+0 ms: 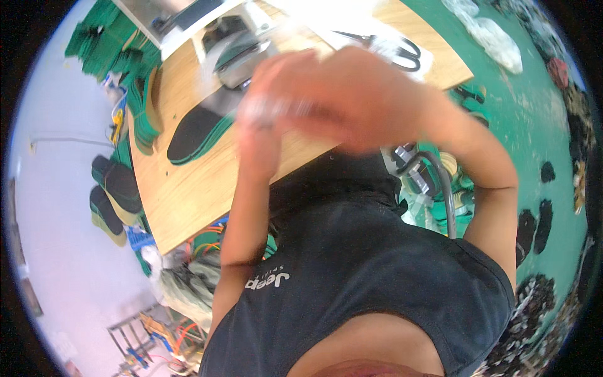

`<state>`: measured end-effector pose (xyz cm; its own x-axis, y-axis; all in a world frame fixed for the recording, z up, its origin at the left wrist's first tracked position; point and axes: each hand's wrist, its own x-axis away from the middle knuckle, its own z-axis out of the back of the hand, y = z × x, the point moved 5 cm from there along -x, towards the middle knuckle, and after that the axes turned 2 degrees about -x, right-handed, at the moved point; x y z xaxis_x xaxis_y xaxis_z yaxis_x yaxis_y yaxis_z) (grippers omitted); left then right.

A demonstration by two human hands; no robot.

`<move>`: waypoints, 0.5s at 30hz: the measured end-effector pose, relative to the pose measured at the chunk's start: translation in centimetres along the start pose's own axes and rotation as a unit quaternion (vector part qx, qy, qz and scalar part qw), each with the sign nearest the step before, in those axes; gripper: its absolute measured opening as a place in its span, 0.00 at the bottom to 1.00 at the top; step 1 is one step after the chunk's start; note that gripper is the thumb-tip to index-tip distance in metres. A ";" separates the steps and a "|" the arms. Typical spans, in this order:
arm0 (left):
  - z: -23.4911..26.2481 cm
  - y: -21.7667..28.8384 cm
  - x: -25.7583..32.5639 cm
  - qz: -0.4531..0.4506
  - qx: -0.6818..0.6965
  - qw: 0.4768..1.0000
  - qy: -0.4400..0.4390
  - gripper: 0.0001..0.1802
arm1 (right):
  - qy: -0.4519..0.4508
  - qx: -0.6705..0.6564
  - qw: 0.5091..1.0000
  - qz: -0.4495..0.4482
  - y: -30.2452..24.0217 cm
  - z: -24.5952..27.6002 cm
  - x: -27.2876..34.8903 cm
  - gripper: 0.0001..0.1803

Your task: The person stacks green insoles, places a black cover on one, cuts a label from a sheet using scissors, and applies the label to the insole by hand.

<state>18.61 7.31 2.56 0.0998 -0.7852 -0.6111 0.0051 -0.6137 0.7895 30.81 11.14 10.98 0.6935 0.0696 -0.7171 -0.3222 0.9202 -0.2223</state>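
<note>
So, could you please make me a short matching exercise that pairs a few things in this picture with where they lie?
Things:
1. black insole
2. scissors
3. stack of green insoles
4. dark insoles

Places:
A. on the green floor, right of the person
B. flat on the wooden table, just left of the blurred hands
C. at the table's left edge
D. on the white sheet at the table's far side

Pairs: 1-B, 2-D, 3-C, 4-A

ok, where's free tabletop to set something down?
Bare wood on the table nearest the person, below the black insole. Crowded at the far end: machine and scissors. The blurred hands hide the middle, so that part can't be judged.
</note>
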 end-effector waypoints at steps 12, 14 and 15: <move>6.2 5.4 4.2 0.082 0.149 0.965 0.200 0.18 | -0.058 -0.139 0.922 -0.356 1.1 -2.8 10.8 0.16; 4.9 2.0 4.6 0.207 0.087 0.956 0.189 0.20 | 0.063 0.170 0.943 -0.278 9.7 2.1 14.7 0.17; 3.7 0.6 4.4 0.259 0.065 0.946 0.185 0.21 | 0.001 0.270 0.917 -0.294 12.8 4.0 15.9 0.17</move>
<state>15.39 3.19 0.12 0.3969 -0.9157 -0.0634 -0.2595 -0.1782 0.9492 40.34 25.63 -0.64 0.6439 -0.5002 -0.5789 0.4732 0.8550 -0.2123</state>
